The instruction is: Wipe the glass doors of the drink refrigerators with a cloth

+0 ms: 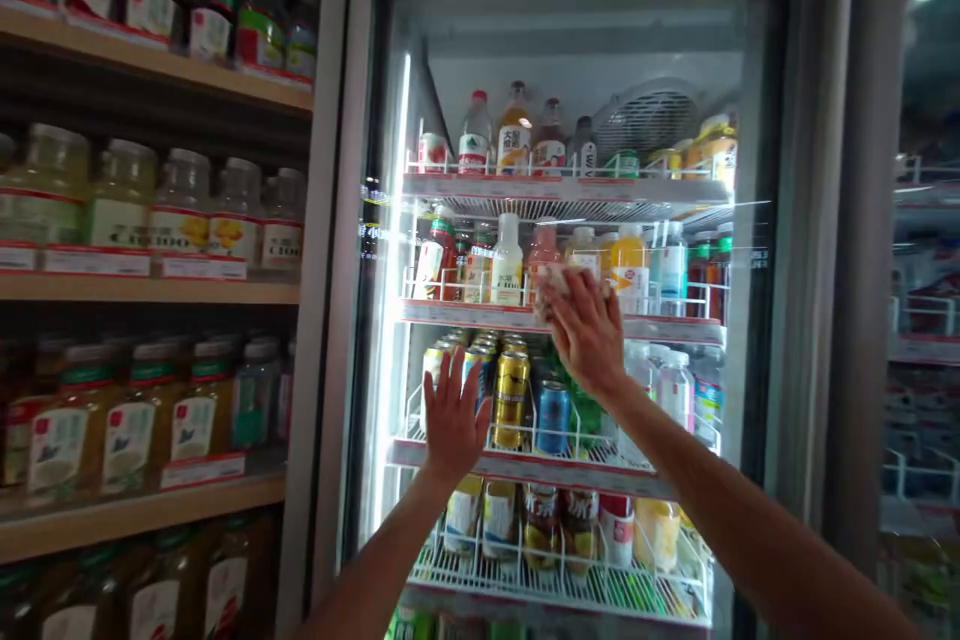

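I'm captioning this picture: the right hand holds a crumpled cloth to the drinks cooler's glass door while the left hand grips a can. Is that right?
Not quite: the left hand grips nothing. The head view shows it open, fingers spread, in front of the glass door. The right hand does hold the crumpled cloth to that door.

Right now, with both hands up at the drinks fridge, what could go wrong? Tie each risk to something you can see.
The bare left hand, spread at the glass door, might leave smudges there.
The bunched cloth under the right hand's fingers could slip and drop.
If the left arm swung wide, it might knock a bottle on the wooden shelf beside the fridge.
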### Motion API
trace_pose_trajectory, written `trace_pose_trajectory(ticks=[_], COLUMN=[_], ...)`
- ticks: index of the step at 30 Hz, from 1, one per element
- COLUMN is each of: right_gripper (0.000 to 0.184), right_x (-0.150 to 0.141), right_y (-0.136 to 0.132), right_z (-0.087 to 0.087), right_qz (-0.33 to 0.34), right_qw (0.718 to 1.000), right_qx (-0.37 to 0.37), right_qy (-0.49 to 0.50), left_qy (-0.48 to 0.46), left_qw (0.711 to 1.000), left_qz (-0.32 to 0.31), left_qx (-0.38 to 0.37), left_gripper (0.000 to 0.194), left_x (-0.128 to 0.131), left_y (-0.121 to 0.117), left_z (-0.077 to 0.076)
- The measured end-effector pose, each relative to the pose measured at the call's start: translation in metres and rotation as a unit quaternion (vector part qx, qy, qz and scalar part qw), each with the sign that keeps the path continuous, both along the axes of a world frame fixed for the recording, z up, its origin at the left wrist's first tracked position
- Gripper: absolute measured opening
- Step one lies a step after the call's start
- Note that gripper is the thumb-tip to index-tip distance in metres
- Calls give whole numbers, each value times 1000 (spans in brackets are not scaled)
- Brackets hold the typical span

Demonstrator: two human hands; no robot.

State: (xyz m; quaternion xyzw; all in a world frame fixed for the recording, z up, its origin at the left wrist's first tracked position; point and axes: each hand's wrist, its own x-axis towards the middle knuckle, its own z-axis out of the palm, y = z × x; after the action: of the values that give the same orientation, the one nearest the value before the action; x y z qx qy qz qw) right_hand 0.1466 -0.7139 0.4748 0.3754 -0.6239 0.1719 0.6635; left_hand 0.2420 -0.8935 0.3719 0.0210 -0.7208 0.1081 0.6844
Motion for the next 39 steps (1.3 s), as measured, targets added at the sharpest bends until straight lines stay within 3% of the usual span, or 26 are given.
trace_pose_trajectory(ticks=[3,5,6,7,11,12,13,15,18,20,22,25,27,29,32,34,36,39], right_gripper=[48,47,48,48,48,49,49,53,56,56,56,55,55,59,67,66,61,51], right_x=[3,0,-4,-9,-26,-28,-29,-29,-31,-36,-45,-62,-67,-67,-65,-69,-78,-91], right_y=[14,23,27,31,46,50,54,62,78,90,103,121,130,135,139,144,151,153], right_z=[-70,-94,-90,-75,17,28,27,-5,-76,-91,-66,-2,12,-13,-80,-97,-73,1], right_qz=[23,41,43,39,26,27,29,33,37,26,6,-17,-19,-15,-13,-17,-7,35], right_qw=[992,981,979,983,1000,1000,1000,998,985,980,993,997,993,995,999,1000,998,979], right_qx=[117,182,188,170,4,-9,-3,50,162,190,117,-69,-118,-101,-33,-8,-59,-199], right_qy=[28,61,67,62,11,7,7,12,39,48,30,-4,-7,-4,0,4,3,-4], left_qy=[7,9,10,12,20,24,29,28,-3,-18,-21,-22,-24,-25,-26,-22,-14,-13], left_qw=[1000,1000,999,999,998,998,998,998,999,999,999,999,999,999,999,999,999,998], left_qz=[18,29,34,39,53,55,58,59,43,30,22,11,3,-3,-6,-6,-4,-3], left_qx=[0,-2,-2,-2,-1,0,2,-2,-22,-24,-21,-26,-28,-30,-42,-50,-52,-57], left_gripper=[60,60,60,60,62,62,62,61,56,53,51,49,49,50,51,52,52,51], left_x=[-6,-7,-7,-7,-9,-9,-9,-10,-13,-17,-23,-33,-38,-41,-43,-44,-45,-43], left_y=[2,1,1,1,6,10,15,29,53,67,77,86,88,87,84,83,84,84], left_z=[-4,-5,-4,-4,-2,-1,0,2,8,15,22,30,31,30,26,24,23,22])
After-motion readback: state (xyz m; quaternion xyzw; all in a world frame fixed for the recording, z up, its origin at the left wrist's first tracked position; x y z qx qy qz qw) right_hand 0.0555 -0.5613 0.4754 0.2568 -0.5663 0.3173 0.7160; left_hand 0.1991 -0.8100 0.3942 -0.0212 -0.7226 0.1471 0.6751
